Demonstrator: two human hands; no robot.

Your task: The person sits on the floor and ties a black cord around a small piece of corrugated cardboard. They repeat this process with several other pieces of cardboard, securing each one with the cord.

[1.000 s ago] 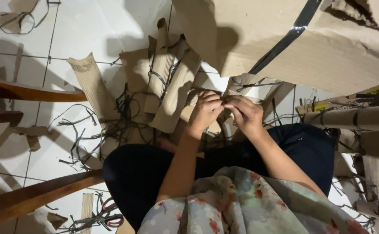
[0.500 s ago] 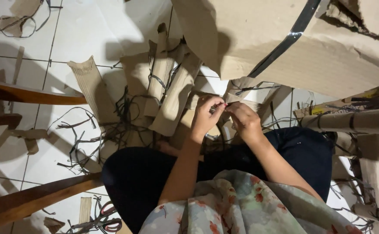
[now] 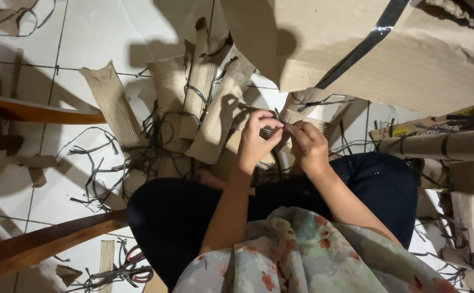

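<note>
My left hand [image 3: 257, 142] and my right hand [image 3: 309, 145] meet over my lap, fingertips pinched together on a thin dark strip [image 3: 276, 128] that runs between them. Both hands hover above a small piece of corrugated cardboard [image 3: 237, 142] lying by my knees. I sit on the tiled floor in dark trousers and a flowered top.
Rolled and torn cardboard pieces [image 3: 211, 103] with black strapping scraps [image 3: 144, 146] litter the white tiles. A large cardboard sheet [image 3: 388, 49] with a black band leans at upper right. Wooden furniture bars [image 3: 36, 111] cross the left. Red-handled scissors [image 3: 134, 264] lie at the bottom.
My hands have stayed together, shifting slightly upward while the fingers keep working the strip. The view has moved a little.
</note>
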